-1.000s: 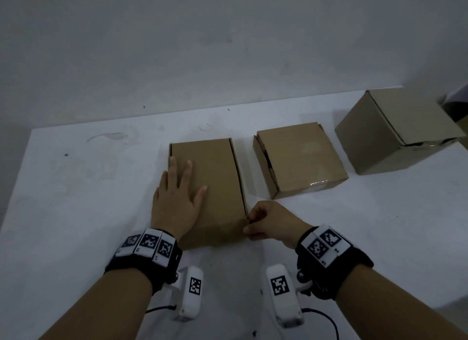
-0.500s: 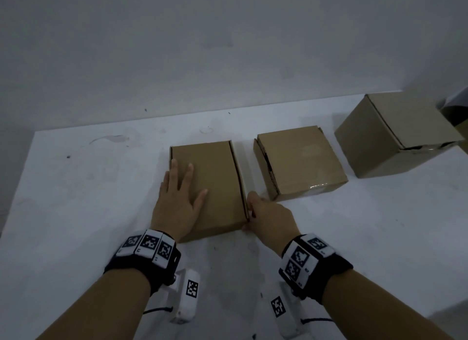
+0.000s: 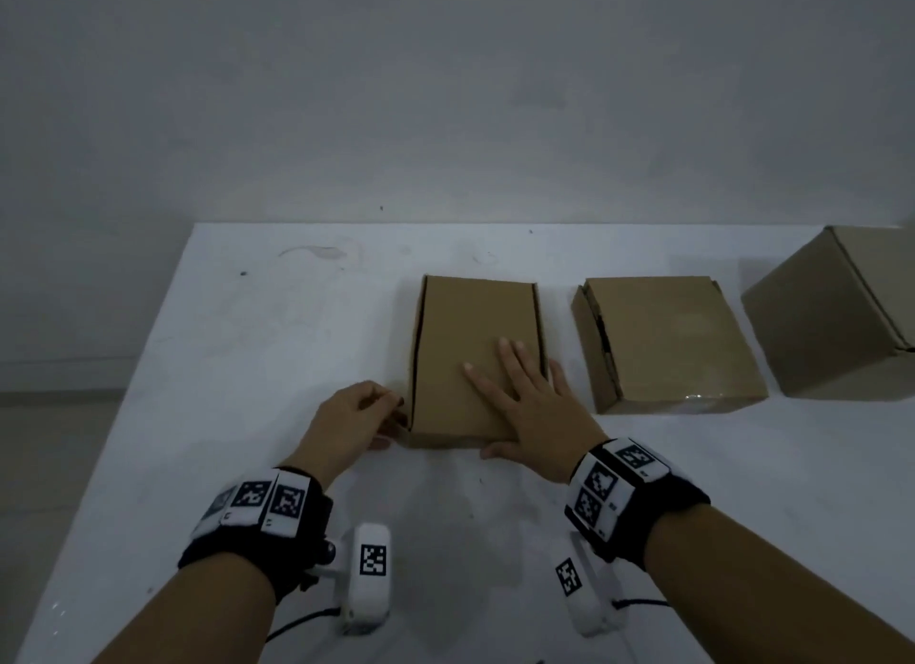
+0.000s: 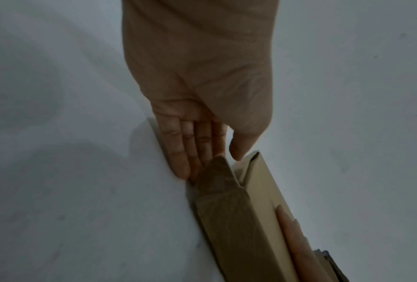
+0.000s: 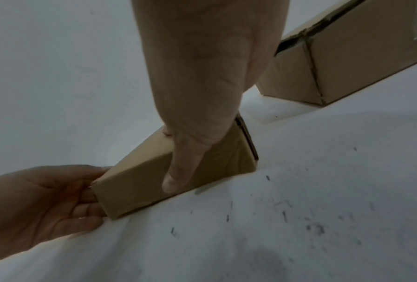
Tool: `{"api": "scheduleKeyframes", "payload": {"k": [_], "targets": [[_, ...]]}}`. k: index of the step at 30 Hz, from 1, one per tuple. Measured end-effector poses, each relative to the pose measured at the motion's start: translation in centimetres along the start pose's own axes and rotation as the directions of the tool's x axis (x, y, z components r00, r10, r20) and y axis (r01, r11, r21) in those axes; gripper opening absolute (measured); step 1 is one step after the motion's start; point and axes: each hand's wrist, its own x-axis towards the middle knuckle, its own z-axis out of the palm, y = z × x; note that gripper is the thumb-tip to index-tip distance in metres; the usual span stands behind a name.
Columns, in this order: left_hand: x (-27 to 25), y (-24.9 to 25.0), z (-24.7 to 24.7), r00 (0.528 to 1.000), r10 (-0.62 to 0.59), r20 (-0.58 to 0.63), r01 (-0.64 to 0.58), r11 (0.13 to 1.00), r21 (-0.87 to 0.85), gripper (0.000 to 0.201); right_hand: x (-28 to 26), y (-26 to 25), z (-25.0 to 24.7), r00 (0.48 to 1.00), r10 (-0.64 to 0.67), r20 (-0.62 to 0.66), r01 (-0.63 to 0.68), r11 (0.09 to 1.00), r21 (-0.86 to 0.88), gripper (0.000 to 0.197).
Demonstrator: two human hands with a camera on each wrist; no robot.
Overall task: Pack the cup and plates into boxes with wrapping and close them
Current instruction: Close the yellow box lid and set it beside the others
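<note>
A closed brown cardboard box (image 3: 470, 327) lies on the white table (image 3: 247, 366) in front of me. My right hand (image 3: 530, 406) lies flat on its lid, fingers spread, with the thumb (image 5: 176, 175) down over the near face. My left hand (image 3: 356, 416) is at the box's near left corner. In the left wrist view its fingers (image 4: 185, 148) lie straight against the box's (image 4: 258, 190) left side wall, the thumb at the lid's edge. A dark slit shows along the lid's left edge. No cup, plate or wrapping is visible.
A second closed box (image 3: 663, 341) sits just to the right, with a narrow gap between the two. A taller third box (image 3: 841, 312) stands at the far right edge of the view. A grey wall runs behind the table.
The hands have swapped places: my left hand left the lid and went to the box's left side, and my right hand moved from the right side onto the lid.
</note>
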Motion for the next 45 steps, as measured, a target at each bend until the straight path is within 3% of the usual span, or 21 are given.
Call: {"api": "scheduleKeyframes", "payload": {"k": [5, 9, 15, 19, 28, 31, 34, 36, 39, 41, 42, 45], "targets": [[-0.6, 0.3, -1.1, 0.984, -0.128, 0.12, 0.138, 0.987, -0.081, 0.011, 0.1, -0.4, 0.5, 1.0, 0.017, -0.019, -0.017, 0.999, 0.034, 0.096], [-0.6, 0.2, -1.1, 0.983, -0.103, 0.151, 0.06, 0.962, 0.265, 0.011, 0.0, -0.5, 0.5, 1.0, 0.024, -0.018, -0.023, 0.999, 0.041, 0.096], [-0.5, 0.1, -0.6, 0.96, -0.19, 0.206, 0.1, 0.918, 0.384, 0.019, 0.1, -0.6, 0.4, 1.0, 0.024, -0.011, -0.023, 0.998, 0.057, 0.096], [-0.2, 0.3, -0.2, 0.949, -0.239, 0.208, 0.147, 0.913, 0.38, 0.032, 0.1, -0.5, 0.4, 1.0, 0.029, -0.004, -0.029, 0.999, 0.035, 0.097], [0.1, 0.2, 0.0, 0.956, -0.21, 0.207, 0.133, 0.934, 0.333, 0.032, 0.0, -0.4, 0.5, 1.0, 0.024, -0.013, -0.023, 0.998, 0.052, 0.097], [-0.2, -0.3, -0.2, 0.977, -0.146, 0.157, 0.094, 0.95, 0.298, 0.031, 0.0, -0.4, 0.5, 1.0, 0.024, -0.005, -0.023, 0.999, 0.034, 0.097], [-0.4, -0.5, -0.9, 0.997, -0.008, 0.072, -0.023, 0.909, 0.417, 0.034, 0.0, -0.4, 0.5, 1.0, 0.021, -0.003, -0.021, 0.999, 0.036, 0.096], [-0.4, 0.0, -1.1, 0.985, 0.095, 0.144, -0.148, 0.891, 0.429, 0.04, 0.0, -0.4, 0.5, 1.0, 0.022, -0.005, -0.021, 0.999, 0.043, 0.097], [-0.5, 1.1, -1.1, 0.905, 0.168, 0.391, -0.274, 0.933, 0.234, 0.089, -0.1, -0.5, 0.4, 1.0, 0.021, -0.01, -0.02, 0.998, 0.051, 0.097], [-0.1, 1.3, -0.9, 0.866, 0.21, 0.454, -0.37, 0.88, 0.299, 0.123, -0.1, -0.5, 0.4, 1.0, 0.021, -0.007, -0.021, 0.999, 0.047, 0.097], [0.0, 1.2, -0.8, 0.863, 0.225, 0.452, -0.411, 0.833, 0.37, 0.13, -0.1, -0.5, 0.4, 1.0, 0.022, -0.005, -0.021, 0.998, 0.051, 0.097], [0.4, 0.9, -0.6, 0.882, 0.272, 0.386, -0.454, 0.71, 0.538, 0.12, -0.1, -0.5, 0.4, 1.0, 0.021, -0.003, -0.02, 0.998, 0.054, 0.099]]}}
